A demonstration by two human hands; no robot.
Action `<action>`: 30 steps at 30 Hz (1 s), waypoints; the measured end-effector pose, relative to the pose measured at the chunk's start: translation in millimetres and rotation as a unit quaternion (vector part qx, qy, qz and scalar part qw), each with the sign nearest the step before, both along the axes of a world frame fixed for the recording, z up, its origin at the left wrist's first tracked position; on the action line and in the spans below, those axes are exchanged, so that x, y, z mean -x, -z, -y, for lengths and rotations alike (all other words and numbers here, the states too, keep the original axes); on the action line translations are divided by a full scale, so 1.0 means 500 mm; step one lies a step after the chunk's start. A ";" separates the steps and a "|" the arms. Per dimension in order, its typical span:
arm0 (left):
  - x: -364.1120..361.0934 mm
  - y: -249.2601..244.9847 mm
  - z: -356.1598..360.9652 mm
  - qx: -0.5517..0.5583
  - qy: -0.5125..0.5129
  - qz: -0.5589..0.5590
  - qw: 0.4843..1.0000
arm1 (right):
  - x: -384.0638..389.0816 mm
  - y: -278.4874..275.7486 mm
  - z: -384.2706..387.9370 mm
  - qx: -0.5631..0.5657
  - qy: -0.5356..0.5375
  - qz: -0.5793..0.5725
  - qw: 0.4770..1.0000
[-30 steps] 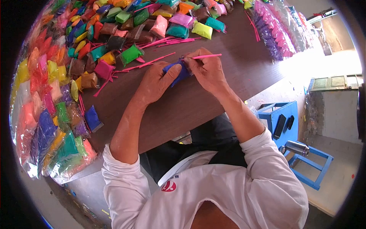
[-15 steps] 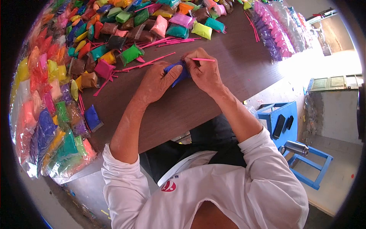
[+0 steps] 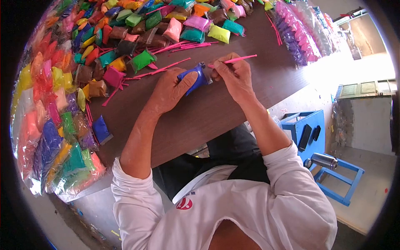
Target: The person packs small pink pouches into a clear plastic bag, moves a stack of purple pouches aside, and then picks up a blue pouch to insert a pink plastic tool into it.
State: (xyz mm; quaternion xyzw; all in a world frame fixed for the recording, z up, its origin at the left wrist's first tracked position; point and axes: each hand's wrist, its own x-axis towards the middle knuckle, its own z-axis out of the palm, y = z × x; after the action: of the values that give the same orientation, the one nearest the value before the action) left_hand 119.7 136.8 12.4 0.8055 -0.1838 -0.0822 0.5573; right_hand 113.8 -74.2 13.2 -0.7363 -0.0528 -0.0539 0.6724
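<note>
My left hand (image 3: 171, 88) is closed around a small blue packet (image 3: 197, 79), its thumb pressed flat across the front. The packet's clear end points toward my right hand (image 3: 236, 79). Between the thumb and fingers of that hand is a thin pink plastic stick (image 3: 241, 59), sticking out to the upper right. A narrow gap separates the right fingertips from the packet. On the table just beyond my hands lie more pink sticks (image 3: 162, 69) and a green packet (image 3: 143, 60).
Piles of colourful packets (image 3: 96, 46) cover the left and back of the brown table (image 3: 187, 121). Strips of purple and pink packets (image 3: 298, 35) lie at the back right. A blue stool (image 3: 312, 125) and a metal flask (image 3: 324, 161) stand off to my right.
My right hand has drawn away from the packet to the right, with the pink stick now showing more of its length. More of the blue packet is visible; my left hand has barely moved.
</note>
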 end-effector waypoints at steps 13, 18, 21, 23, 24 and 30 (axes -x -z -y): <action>-0.002 0.004 -0.001 0.000 -0.004 0.017 1.000 | 0.008 -0.012 0.008 0.045 -0.051 -0.027 0.997; -0.002 -0.003 -0.002 0.014 0.009 0.018 1.000 | 0.003 -0.001 0.011 -0.052 -0.065 -0.030 0.996; -0.005 -0.004 -0.002 0.020 0.025 0.009 0.999 | 0.004 -0.004 0.010 -0.073 -0.054 -0.044 0.995; -0.004 -0.004 -0.003 0.016 0.023 0.016 0.999 | 0.004 -0.012 0.008 -0.064 -0.022 -0.066 0.995; -0.004 -0.005 -0.003 0.015 0.023 0.020 0.999 | 0.003 -0.020 0.009 -0.050 0.004 -0.085 0.995; 0.001 0.010 -0.004 0.045 -0.006 -0.032 0.998 | -0.014 -0.056 0.030 0.134 0.121 -0.136 0.974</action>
State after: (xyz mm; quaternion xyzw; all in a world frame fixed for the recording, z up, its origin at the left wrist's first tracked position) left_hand 119.5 138.6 7.6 0.7778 -0.1649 -0.0959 0.5989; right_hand 120.9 -89.3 41.4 -0.8208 0.1217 -0.0267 0.5574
